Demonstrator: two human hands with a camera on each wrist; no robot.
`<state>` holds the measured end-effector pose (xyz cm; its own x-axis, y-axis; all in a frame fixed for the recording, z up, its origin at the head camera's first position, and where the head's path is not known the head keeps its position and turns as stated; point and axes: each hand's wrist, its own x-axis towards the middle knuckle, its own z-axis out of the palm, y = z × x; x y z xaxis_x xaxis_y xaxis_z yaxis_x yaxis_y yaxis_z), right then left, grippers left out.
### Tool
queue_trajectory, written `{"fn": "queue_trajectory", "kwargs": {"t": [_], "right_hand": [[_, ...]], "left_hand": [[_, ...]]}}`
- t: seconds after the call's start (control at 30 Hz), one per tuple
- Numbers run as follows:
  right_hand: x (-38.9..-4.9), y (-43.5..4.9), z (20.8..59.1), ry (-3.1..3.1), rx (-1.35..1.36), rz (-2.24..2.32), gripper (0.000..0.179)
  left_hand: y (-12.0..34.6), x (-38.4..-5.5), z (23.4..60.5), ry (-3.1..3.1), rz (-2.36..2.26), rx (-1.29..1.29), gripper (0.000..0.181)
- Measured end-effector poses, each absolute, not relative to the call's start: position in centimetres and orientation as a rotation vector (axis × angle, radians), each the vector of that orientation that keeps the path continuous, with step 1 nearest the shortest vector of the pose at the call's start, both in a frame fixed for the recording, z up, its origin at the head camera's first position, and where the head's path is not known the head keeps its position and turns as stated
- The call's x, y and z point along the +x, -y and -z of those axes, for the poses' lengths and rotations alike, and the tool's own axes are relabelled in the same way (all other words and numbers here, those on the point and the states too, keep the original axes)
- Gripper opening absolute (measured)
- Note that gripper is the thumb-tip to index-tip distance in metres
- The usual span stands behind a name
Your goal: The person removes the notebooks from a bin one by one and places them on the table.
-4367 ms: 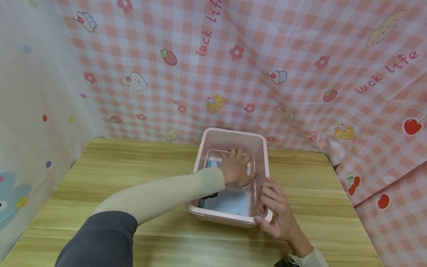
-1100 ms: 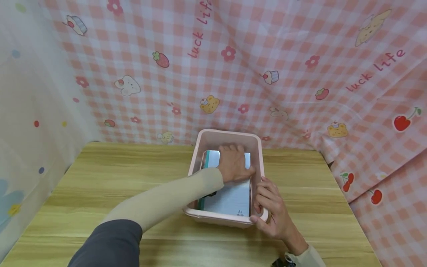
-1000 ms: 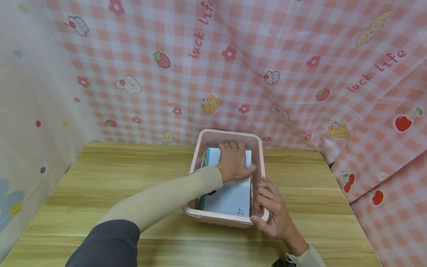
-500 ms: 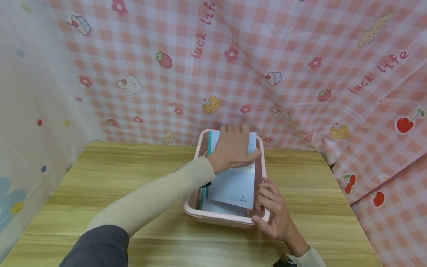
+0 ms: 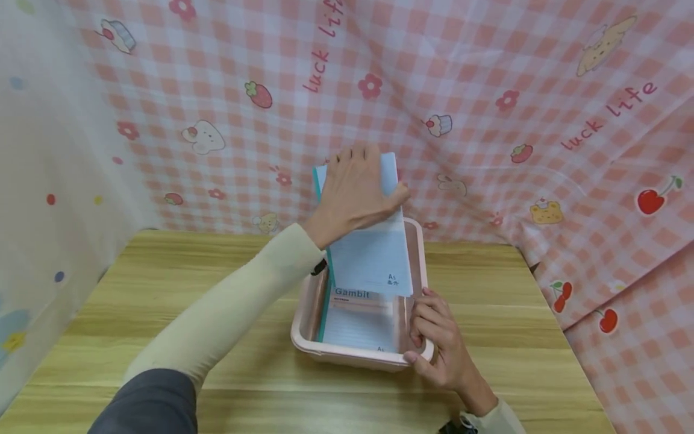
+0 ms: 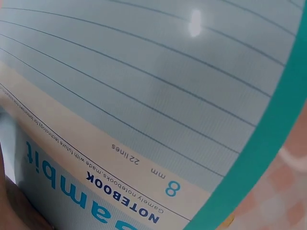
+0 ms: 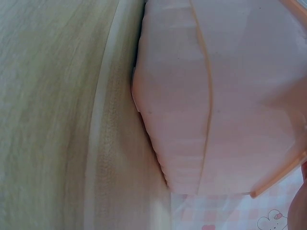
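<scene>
My left hand (image 5: 352, 196) holds a pale blue notebook (image 5: 368, 259) with a teal spine above the bin, thumb at its right edge and fingers toward its top. The notebook is tilted, its lower end over the bin's opening. In the left wrist view its ruled cover (image 6: 144, 72) fills most of the picture. A similar notebook (image 5: 355, 328) marked "Gambit" lies in the pink plastic bin (image 5: 358, 357), partly covered by the raised one. My right hand (image 5: 447, 346) grips the bin's near right corner, thumb outside and fingers over the rim. The right wrist view shows the bin's outer wall (image 7: 177, 105).
The bin stands on a wood-grain table (image 5: 217, 283), close to its back edge. Behind hangs a pink checked cloth (image 5: 477, 72) with cartoon prints. A pale dotted cloth (image 5: 49, 150) hangs at the left.
My left hand, earlier down inside the bin, has lifted a notebook up and toward the back, uncovering the one beneath. My right hand has stayed on the bin's corner.
</scene>
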<state>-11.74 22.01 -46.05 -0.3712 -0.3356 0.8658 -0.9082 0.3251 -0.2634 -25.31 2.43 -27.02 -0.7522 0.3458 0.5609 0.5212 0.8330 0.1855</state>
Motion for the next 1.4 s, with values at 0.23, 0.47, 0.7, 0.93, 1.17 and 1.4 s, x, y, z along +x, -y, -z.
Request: {"fn": "queue_trajectory", "kwargs": {"t": [0.23,0.47,0.7,0.93,1.17,1.4], "right_hand": [[-11.8,-22.1,45.9,1.867,1.12,-1.012,0.044],[-11.8,-22.2,45.9,1.865,1.12,-1.015,0.044],[-11.7,-22.1,45.8,1.85,1.119,-1.014,0.045],[-11.7,-22.1,45.9,1.854,1.11,-1.021,0.046],[-11.7,-21.9,46.2,1.852,1.104,-1.035,0.045],[-11.6,-21.9,46.2,1.856,1.099,-1.057,0.045]], "left_hand": [[0.3,-25.2,23.5,2.498,0.585,-0.537,0.046],[3.6,-25.5,21.5,2.493,0.662,-0.419,0.044],[6.6,-26.5,21.9,2.553,0.648,-0.339,0.041],[9.2,-27.4,24.3,2.673,0.692,-0.295,0.047],[12.2,-28.5,27.9,2.756,0.674,-0.262,0.048],[14.0,-29.6,31.8,2.874,0.632,-0.263,0.056]]}}
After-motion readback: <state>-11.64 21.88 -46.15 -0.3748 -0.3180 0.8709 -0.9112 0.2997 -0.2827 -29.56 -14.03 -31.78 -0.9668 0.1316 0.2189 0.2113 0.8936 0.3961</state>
